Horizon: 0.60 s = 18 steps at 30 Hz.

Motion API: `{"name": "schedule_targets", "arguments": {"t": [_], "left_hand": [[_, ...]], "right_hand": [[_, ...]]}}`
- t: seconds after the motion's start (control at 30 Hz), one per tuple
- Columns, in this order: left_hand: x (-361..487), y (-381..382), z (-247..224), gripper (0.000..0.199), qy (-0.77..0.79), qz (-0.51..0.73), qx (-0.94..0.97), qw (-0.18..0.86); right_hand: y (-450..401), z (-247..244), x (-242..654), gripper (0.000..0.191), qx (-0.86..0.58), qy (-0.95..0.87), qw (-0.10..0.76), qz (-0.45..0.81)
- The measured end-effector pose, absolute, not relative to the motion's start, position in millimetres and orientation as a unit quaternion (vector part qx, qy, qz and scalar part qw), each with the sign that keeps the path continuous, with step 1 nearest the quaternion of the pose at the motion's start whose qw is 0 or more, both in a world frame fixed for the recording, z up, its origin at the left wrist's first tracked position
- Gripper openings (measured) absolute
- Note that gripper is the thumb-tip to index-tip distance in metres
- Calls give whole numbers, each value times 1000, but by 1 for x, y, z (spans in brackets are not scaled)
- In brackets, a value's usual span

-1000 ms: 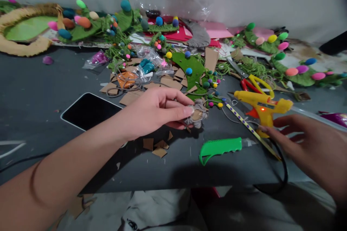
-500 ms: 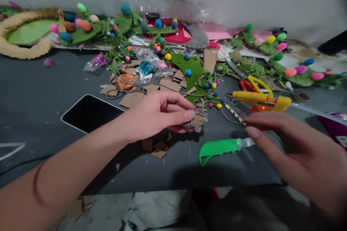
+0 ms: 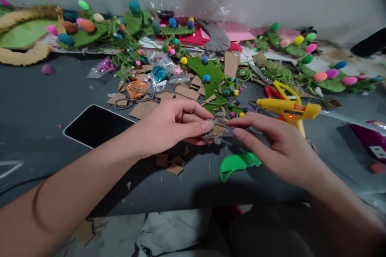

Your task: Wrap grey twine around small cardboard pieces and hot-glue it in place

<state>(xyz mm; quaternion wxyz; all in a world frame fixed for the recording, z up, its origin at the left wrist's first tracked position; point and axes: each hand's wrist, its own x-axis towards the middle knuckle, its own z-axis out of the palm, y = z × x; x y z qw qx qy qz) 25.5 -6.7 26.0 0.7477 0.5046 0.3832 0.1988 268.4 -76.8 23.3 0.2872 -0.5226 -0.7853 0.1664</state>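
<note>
A small cardboard piece wrapped in grey yarn (image 3: 217, 129) is pinched between the thumb and fingers of my left hand (image 3: 171, 128). At its right side my right hand (image 3: 271, 140) has thumb and forefinger close together on the grey yarn strand. Just beyond my right hand lies a yellow glue gun (image 3: 285, 107) with a red light lit. A green cutter (image 3: 237, 164) rests below my right hand, its blade end hidden. Grey yarn (image 3: 193, 99) runs over the cardboard scraps behind my hands.
A phone (image 3: 96, 126) lies at the left, cardboard scraps (image 3: 176, 164) nearer me. Behind are a green felt crescent (image 3: 212, 78), scissors (image 3: 279, 90), small plastic bags (image 3: 104, 66) and green wreath pieces with coloured balls (image 3: 325, 78). A purple power strip (image 3: 366, 134) sits right.
My right hand has moved left to the wrapped piece and closed on its yarn. My left hand keeps hold of the piece. The view has shifted slightly.
</note>
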Motion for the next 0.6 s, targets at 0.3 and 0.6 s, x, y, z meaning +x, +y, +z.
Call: {"name": "schedule_targets", "arguments": {"t": [0.3, 0.6], "left_hand": [[29, -6, 20, 23, 410, 217, 473, 749], [32, -6, 20, 21, 421, 218, 471, 744]], "right_hand": [[-86, 23, 251, 11, -521, -775, 325, 145], [-87, 21, 252, 22, -498, -804, 309, 103]]}}
